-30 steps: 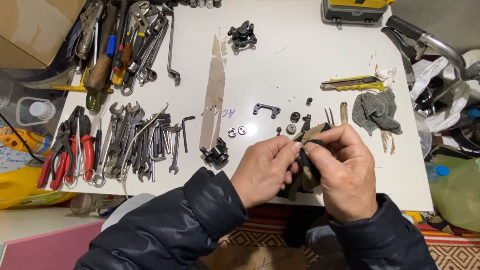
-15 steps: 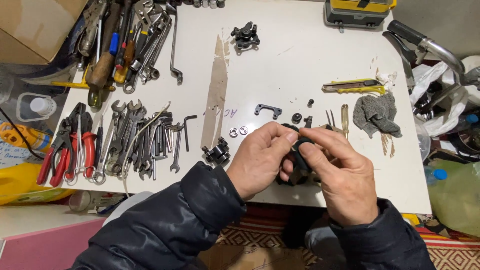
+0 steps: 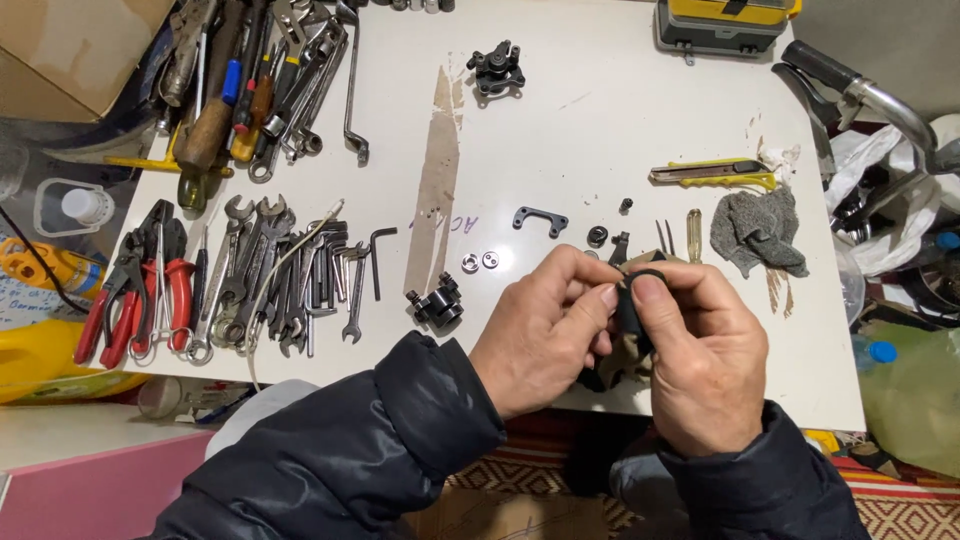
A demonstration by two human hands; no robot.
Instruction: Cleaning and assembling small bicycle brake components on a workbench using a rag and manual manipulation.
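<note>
My left hand [image 3: 545,335] and my right hand [image 3: 700,350] meet over the near edge of the white table [image 3: 600,130]. Together they pinch a small black part [image 3: 632,300], with a tan cloth partly hidden beneath it. Left of my hands lies a small black clamp piece [image 3: 437,305]. Two small washers [image 3: 480,262], a black bracket [image 3: 540,218] and a few small black bits [image 3: 598,236] rest just beyond my fingers.
Wrenches and hex keys [image 3: 290,270] and red-handled pliers [image 3: 140,300] lie at the left. More tools [image 3: 250,90] are piled at the far left. A black brake caliper [image 3: 497,68], a yellow utility knife [image 3: 712,174], a grey rag [image 3: 757,232] and a yellow case [image 3: 725,22] sit farther off.
My hands have shifted slightly and turned the black part between the fingers; the right thumb now presses on its top. Nothing on the table has moved.
</note>
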